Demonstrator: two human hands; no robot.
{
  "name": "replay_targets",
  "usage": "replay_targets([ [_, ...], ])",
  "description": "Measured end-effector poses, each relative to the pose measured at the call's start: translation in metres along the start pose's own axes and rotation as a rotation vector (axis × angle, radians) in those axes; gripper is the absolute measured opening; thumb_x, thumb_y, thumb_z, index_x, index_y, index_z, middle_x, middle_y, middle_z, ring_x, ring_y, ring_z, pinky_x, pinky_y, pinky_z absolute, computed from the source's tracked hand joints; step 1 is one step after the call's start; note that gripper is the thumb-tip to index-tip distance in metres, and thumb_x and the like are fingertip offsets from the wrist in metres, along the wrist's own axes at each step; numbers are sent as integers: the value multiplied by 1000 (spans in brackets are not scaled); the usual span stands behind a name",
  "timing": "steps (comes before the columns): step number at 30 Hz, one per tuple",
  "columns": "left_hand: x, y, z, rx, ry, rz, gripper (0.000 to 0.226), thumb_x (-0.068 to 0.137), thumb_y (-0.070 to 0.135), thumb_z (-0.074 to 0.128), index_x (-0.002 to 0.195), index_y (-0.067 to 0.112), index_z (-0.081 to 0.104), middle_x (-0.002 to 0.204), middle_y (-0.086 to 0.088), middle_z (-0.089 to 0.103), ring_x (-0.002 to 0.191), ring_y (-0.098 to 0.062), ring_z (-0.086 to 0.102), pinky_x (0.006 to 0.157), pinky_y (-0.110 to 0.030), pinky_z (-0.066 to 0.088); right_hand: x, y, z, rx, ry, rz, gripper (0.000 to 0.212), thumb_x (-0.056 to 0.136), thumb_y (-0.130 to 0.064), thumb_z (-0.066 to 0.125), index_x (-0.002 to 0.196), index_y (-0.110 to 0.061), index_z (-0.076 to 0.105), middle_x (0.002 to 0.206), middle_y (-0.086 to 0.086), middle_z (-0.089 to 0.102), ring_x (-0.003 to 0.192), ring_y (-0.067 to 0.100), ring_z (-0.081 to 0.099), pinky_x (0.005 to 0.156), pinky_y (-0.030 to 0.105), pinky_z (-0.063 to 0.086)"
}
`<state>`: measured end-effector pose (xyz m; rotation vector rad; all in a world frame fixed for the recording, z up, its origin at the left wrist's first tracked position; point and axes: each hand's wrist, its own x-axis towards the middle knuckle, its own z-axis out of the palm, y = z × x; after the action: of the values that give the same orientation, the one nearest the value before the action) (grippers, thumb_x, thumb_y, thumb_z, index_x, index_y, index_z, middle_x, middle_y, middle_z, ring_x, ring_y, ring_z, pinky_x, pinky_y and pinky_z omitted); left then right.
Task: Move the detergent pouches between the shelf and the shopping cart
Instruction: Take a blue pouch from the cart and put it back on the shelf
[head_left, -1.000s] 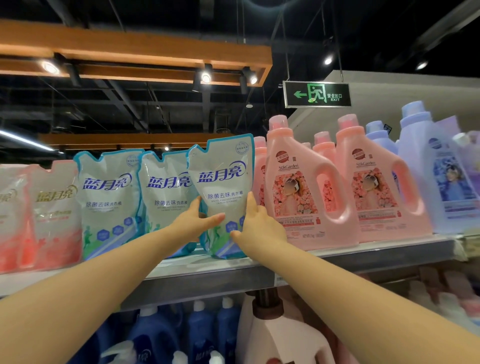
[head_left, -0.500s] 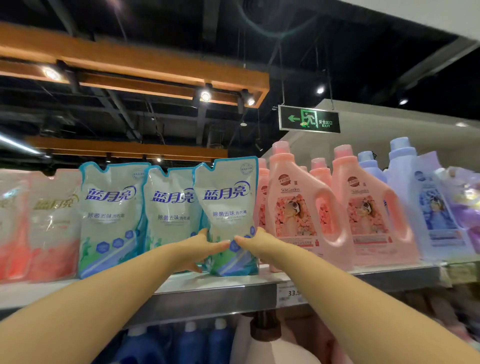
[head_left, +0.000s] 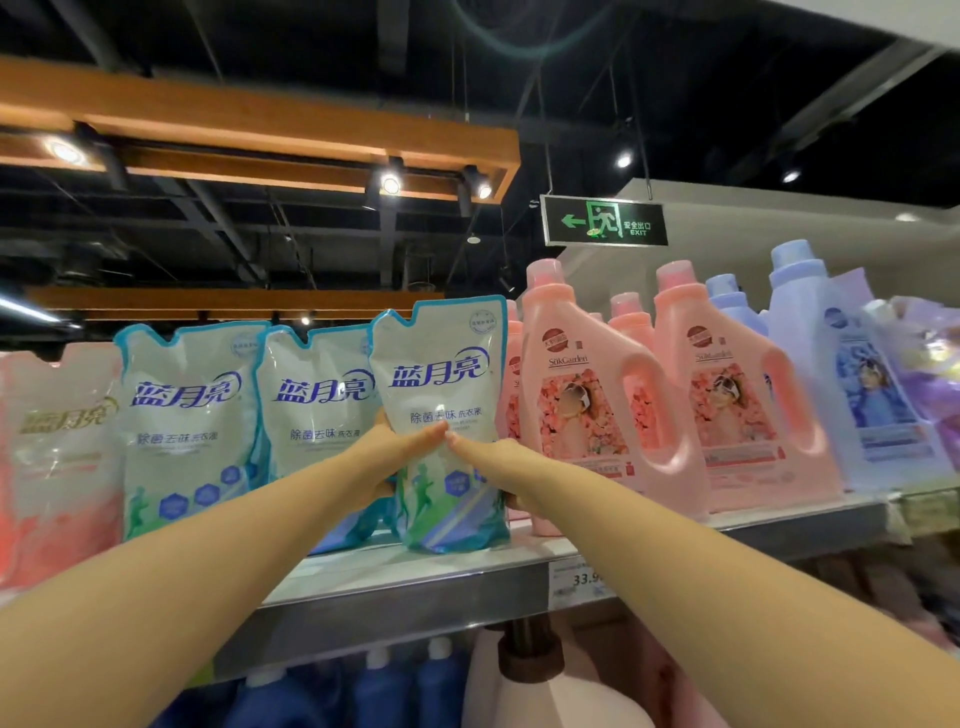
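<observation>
Your left hand (head_left: 389, 457) and right hand (head_left: 498, 462) now sit higher on the detergent pouch (head_left: 441, 374) than a second ago. Both grip its middle, thumbs meeting on the front and fingers curled round the sides. The pouch stands on the shelf (head_left: 415, 587), rightmost of three, seemingly not yet lifted, so the grasp looks ready for the cart. The price tag (head_left: 582, 579) reads 33.9. The pouch reads 蓝月亮. The pink bottles (head_left: 582, 395) just beside it read SilkGarden. The far sign (head_left: 605, 223) reads EXIT.
</observation>
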<state>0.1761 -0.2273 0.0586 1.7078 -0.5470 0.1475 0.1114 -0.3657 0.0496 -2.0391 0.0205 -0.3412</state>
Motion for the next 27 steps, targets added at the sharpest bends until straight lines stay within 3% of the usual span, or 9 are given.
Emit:
replay_targets([
  [4,10,1,4,-56,104,13,67,70,33,78,126,17,45,106,-12,67,95,-29,65,84,-43,54,14,-8,8,115,60,37,107,72,-68,59,144,0,19,143,15,37,131,32,39,106,37,35],
  [8,15,-5,4,-41,183,54,80,57,37,85,124,13,47,102,-14,68,91,-29,67,84,-44,55,22,-6,10,192,126,21,117,71,-60,68,145,2,2,149,18,25,138,32,29,110,40,27],
  [12,19,-8,7,55,292,126,80,55,39,84,121,12,47,103,-11,66,95,-28,64,91,-45,51,30,-1,11,193,123,-26,115,73,-57,68,145,1,1,146,18,30,134,32,34,107,41,31],
  [18,16,-6,12,7,326,194,71,65,21,83,122,12,43,112,-14,62,106,-31,57,98,-47,45,37,6,11,185,158,-72,103,71,-56,71,140,2,22,138,15,44,127,32,44,105,40,37],
  [21,11,-3,16,-33,314,242,71,67,14,80,127,8,42,113,-11,60,105,-25,54,97,-38,43,39,6,15,163,186,-63,97,67,-61,72,133,0,35,129,13,53,117,31,52,101,42,43],
  [24,7,-1,17,-86,295,270,65,69,8,77,125,8,42,104,-6,59,98,-20,53,90,-31,42,41,6,19,128,207,-61,98,56,-71,71,123,-3,49,115,12,63,104,30,61,88,39,50],
  [27,6,0,18,-103,293,280,62,70,7,76,123,9,43,103,-5,58,96,-18,53,88,-29,42,40,6,20,115,212,-60,91,56,-71,72,116,-5,56,108,11,66,97,28,64,73,32,48],
])
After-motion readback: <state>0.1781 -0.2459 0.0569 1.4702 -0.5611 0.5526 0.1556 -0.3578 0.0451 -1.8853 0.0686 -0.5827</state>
